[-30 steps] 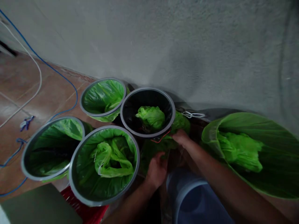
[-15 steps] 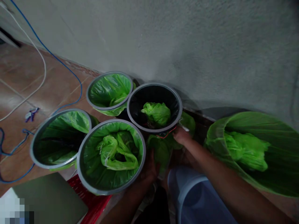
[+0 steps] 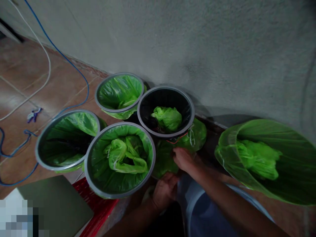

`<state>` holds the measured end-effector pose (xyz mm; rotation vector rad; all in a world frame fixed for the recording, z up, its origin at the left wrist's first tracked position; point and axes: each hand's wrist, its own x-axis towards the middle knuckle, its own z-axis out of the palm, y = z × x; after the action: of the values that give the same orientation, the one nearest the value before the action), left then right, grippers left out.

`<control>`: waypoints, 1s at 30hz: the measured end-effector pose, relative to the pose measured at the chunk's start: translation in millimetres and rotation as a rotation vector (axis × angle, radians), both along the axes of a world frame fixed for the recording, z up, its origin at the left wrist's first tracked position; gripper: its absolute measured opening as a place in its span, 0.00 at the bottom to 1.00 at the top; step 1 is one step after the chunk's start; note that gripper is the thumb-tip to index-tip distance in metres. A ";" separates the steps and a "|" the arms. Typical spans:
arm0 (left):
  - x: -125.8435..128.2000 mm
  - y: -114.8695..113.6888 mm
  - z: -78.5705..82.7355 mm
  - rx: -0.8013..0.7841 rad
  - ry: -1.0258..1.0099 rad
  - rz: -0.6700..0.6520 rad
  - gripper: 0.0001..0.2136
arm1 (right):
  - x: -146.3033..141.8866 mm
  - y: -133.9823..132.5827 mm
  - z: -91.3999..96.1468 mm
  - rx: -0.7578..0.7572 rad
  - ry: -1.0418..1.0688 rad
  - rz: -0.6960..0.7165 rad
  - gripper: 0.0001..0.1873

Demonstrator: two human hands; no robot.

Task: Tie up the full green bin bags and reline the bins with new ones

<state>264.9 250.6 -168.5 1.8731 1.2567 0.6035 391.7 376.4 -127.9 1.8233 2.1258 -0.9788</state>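
Note:
Between the bins hangs a green plastic bag, loose and wrinkled, below the front of the black-lined bin. My right hand is closed, its fingers pinching the bag near its middle. Lower and closer to me, my left hand is curled shut at the bag's near edge; dimness partly hides its fingertips. A crumpled green bag lies inside the black-lined bin. Left of my hands stands a grey-rimmed bin lined with green plastic, a twisted green bag within it.
Two more green-lined bins, a back one and a left one, stand nearby. A large green-lined container is at right, a bluish tub near my legs. A red crate, a blue cable and the wall surround them.
My right hand has left the black-lined bin's rim and come down toward me onto the green bag. My left hand has shifted slightly right, so both hands are closer together.

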 end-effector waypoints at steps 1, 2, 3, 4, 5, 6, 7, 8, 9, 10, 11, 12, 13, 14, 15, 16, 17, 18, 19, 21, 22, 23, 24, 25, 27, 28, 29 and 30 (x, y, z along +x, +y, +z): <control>-1.5 1.3 2.3 0.028 -0.020 0.070 0.14 | 7.9 -0.8 6.4 0.027 0.101 0.002 0.11; -3.7 3.5 4.8 0.058 -0.042 0.151 0.14 | 16.7 -2.9 13.8 0.045 0.224 -0.006 0.09; -6.2 5.9 7.7 0.091 -0.059 0.233 0.14 | 25.9 -6.5 21.5 0.041 0.353 -0.022 0.08; -8.6 8.2 11.2 0.126 -0.071 0.312 0.14 | 35.3 -11.4 29.2 0.017 0.470 -0.042 0.06; -10.5 9.9 15.4 0.155 -0.078 0.373 0.13 | 44.4 -17.7 36.6 -0.022 0.562 -0.063 0.06; -11.6 10.7 20.4 0.173 -0.084 0.411 0.13 | 53.1 -24.8 43.6 -0.070 0.624 -0.085 0.07; -11.8 10.6 26.0 0.176 -0.093 0.422 0.13 | 60.9 -32.3 50.3 -0.114 0.658 -0.116 0.08; -11.3 9.7 31.9 0.164 -0.105 0.416 0.13 | 67.9 -39.8 56.8 -0.148 0.675 -0.153 0.09; -10.4 8.4 37.8 0.136 -0.119 0.406 0.13 | 73.9 -46.8 63.2 -0.167 0.684 -0.201 0.10; -9.2 7.1 43.3 0.096 -0.131 0.406 0.14 | 79.2 -53.3 69.8 -0.174 0.693 -0.254 0.11; -8.1 6.3 47.9 0.052 -0.139 0.424 0.14 | 84.0 -58.9 76.6 -0.174 0.708 -0.307 0.12; -7.3 6.1 51.4 0.014 -0.145 0.461 0.16 | 88.9 -63.9 83.4 -0.180 0.728 -0.347 0.12; -6.8 6.7 53.5 -0.021 -0.145 0.502 0.17 | 94.4 -68.4 90.1 -0.196 0.750 -0.372 0.13; -6.5 7.9 54.2 -0.059 -0.143 0.534 0.18 | 100.7 -72.4 96.4 -0.214 0.773 -0.392 0.12; -6.3 9.4 53.5 -0.104 -0.138 0.548 0.19 | 108.0 -76.1 102.0 -0.231 0.796 -0.414 0.12; -6.0 11.0 51.5 -0.162 -0.129 0.537 0.20 | 116.3 -79.6 106.7 -0.250 0.822 -0.443 0.12; -5.3 12.5 48.4 -0.235 -0.111 0.497 0.21 | 125.0 -82.8 110.2 -0.275 0.851 -0.475 0.12; -4.3 13.9 44.4 -0.316 -0.083 0.434 0.22 | 133.4 -85.7 112.4 -0.292 0.875 -0.525 0.12; -2.9 15.0 39.5 -0.394 -0.044 0.361 0.23 | 140.7 -88.4 113.4 -0.318 0.895 -0.572 0.12; 0.9 17.6 27.9 -0.513 0.051 0.240 0.26 | 149.5 -93.5 113.0 -0.329 0.863 -0.655 0.12; 3.0 19.6 21.4 -0.550 0.090 0.216 0.28 | 150.8 -96.2 112.6 -0.320 0.842 -0.678 0.13; 4.9 22.2 14.4 -0.572 0.111 0.225 0.30 | 150.6 -99.1 112.6 -0.299 0.830 -0.696 0.13; 6.2 25.4 7.0 -0.585 0.105 0.256 0.30 | 149.8 -102.3 113.3 -0.272 0.836 -0.711 0.15; 6.7 29.1 -0.6 -0.590 0.076 0.303 0.29 | 149.3 -105.7 114.6 -0.249 0.855 -0.724 0.16; 3.8 36.3 -15.9 -0.589 0.000 0.415 0.25 | 152.9 -112.7 117.4 -0.198 0.879 -0.780 0.19; 0.4 38.8 -23.0 -0.586 -0.017 0.468 0.23 | 158.1 -116.0 118.0 -0.169 0.860 -0.819 0.20; -4.2 40.3 -29.3 -0.576 -0.008 0.504 0.21 | 165.6 -119.1 117.4 -0.139 0.803 -0.842 0.21; -9.5 40.6 -34.6 -0.552 0.024 0.521 0.20 | 175.1 -121.7 115.7 -0.110 0.727 -0.843 0.24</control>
<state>255.4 291.2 -203.0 1.1050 1.7344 0.4323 566.7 254.7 -12.1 2.6333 1.4317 -2.1547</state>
